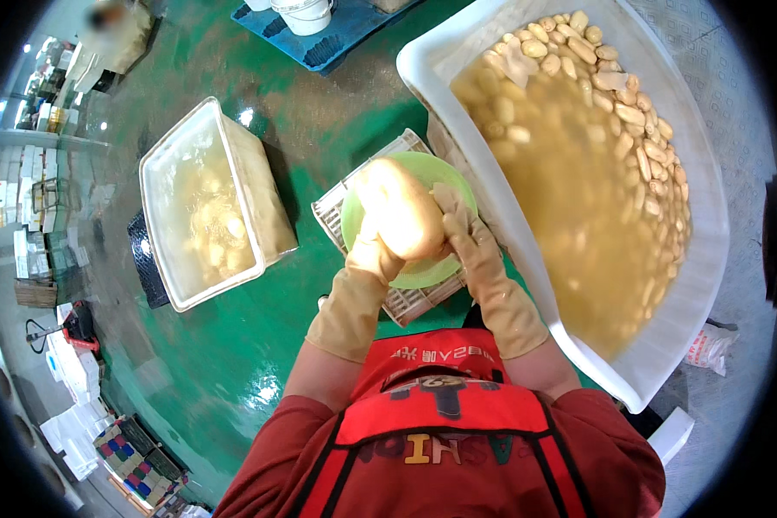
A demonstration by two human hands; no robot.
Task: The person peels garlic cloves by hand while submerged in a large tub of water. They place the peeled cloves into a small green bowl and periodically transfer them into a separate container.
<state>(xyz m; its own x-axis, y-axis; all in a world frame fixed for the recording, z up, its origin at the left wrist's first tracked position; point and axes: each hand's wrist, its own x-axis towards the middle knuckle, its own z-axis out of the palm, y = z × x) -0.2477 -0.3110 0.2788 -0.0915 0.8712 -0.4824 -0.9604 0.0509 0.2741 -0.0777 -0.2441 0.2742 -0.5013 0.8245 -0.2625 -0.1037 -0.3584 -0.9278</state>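
In both gloved hands I hold one large, pale, smooth root vegetable or tuber (401,210); its exact kind I cannot tell. My left hand (375,252) is closed round its lower left side. On its lower right side lies my right hand (469,239), with a pale, thin peel-like piece (451,199) at its fingers. Both hands wear long tan rubber gloves. Beneath them a light green plastic basin (460,173) rests on a white slatted plastic crate (406,309); the held piece covers much of the basin's inside.
Close on the right stands a large white tub (511,194) of cloudy water and many pale pieces. A smaller white bin (259,201) with water and similar pieces is at the left. A blue pallet (327,55) bears white buckets (304,16). The green floor (201,362) looks wet.
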